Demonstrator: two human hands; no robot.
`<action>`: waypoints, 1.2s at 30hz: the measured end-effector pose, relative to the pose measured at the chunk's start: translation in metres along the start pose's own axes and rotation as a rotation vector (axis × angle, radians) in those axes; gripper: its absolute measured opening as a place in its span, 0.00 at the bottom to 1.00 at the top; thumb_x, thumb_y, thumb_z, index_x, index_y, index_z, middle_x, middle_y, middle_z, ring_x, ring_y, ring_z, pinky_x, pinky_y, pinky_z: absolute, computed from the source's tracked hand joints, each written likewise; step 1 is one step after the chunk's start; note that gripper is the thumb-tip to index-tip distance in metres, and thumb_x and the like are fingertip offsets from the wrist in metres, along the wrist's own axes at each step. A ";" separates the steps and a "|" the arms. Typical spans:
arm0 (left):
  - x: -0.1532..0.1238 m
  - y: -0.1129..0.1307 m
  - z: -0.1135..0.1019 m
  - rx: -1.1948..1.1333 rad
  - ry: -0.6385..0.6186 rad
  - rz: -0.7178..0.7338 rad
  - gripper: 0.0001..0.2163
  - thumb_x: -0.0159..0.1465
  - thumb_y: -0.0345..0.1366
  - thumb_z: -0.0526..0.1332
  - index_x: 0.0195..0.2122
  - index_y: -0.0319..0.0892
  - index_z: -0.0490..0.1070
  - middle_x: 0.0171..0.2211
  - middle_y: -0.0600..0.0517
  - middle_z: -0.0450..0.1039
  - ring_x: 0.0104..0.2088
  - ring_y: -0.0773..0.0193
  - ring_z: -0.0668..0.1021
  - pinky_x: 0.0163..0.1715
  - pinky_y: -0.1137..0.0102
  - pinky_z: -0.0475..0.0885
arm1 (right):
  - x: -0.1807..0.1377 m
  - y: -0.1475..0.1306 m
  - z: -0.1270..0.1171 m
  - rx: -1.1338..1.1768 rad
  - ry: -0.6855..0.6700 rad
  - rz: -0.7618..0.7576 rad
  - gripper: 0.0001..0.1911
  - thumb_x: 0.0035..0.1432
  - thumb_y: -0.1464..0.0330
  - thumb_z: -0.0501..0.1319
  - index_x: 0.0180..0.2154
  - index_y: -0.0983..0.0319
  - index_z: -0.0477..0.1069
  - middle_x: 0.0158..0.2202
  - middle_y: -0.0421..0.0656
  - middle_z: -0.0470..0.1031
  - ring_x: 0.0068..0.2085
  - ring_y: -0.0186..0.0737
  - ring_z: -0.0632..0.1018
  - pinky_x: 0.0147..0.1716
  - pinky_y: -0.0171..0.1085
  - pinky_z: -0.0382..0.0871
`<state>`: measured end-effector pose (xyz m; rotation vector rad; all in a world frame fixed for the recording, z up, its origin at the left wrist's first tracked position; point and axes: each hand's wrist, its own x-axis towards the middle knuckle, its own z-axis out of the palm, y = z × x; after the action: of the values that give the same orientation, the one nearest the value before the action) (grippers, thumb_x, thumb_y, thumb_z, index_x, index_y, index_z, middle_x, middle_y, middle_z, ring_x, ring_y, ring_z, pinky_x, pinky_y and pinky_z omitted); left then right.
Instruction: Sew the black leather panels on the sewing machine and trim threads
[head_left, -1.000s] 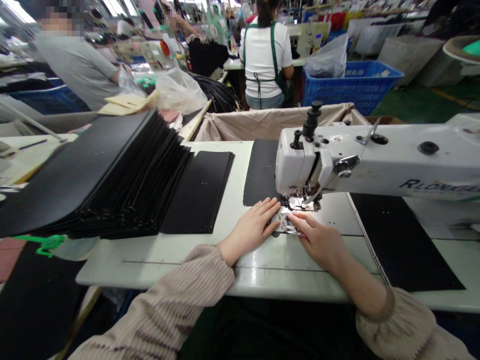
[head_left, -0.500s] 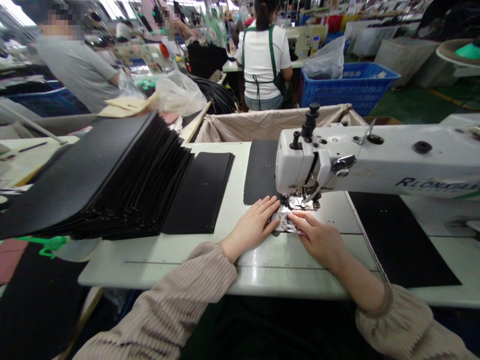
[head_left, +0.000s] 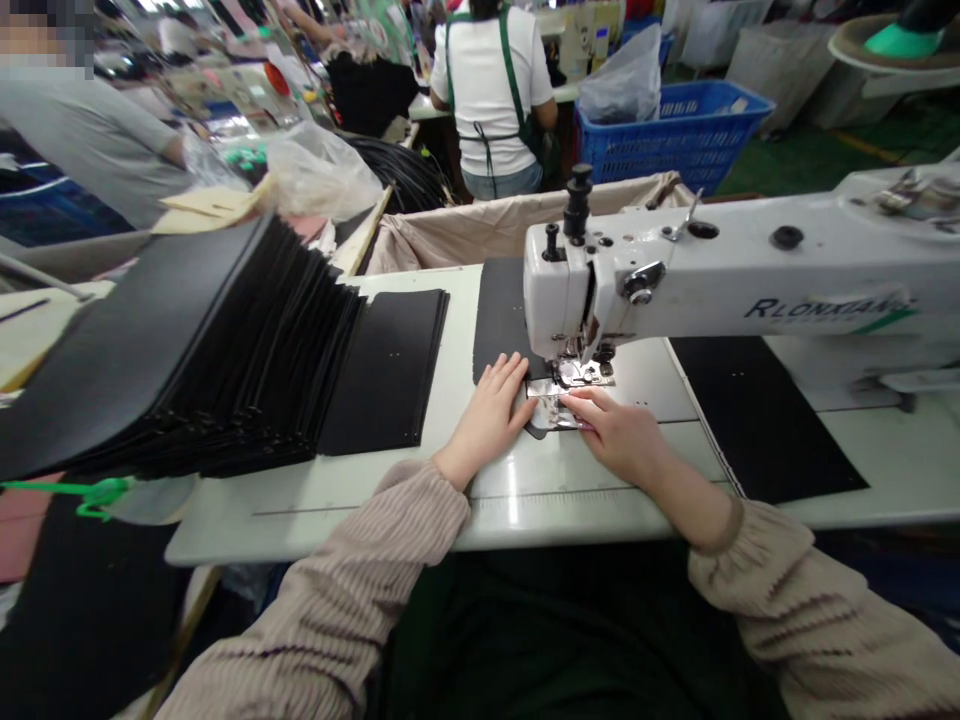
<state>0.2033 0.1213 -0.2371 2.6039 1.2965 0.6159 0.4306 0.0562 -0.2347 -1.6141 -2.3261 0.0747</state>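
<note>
The black panel lies flat on the table, its right side hidden behind the head of the sewing machine. The left hand, fingers extended, rests at the panel's near edge. The right hand has its fingertips at the metal plate before the presser foot; whether it pinches anything cannot be determined. Left of both hands: a low pile, then a tall stack
</note>
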 end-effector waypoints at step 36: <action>-0.113 0.106 -0.030 0.047 -0.265 0.120 0.30 0.58 0.30 0.61 0.63 0.44 0.58 0.69 0.46 0.52 0.69 0.46 0.53 0.68 0.46 0.49 | -0.160 0.011 -0.049 0.472 0.200 0.468 0.18 0.69 0.55 0.48 0.49 0.58 0.67 0.40 0.44 0.78 0.37 0.42 0.78 0.36 0.39 0.70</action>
<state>0.2064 -0.0334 -0.2076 2.7028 1.0922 0.2466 0.5052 -0.0934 -0.2258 -1.7693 -1.5892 0.4983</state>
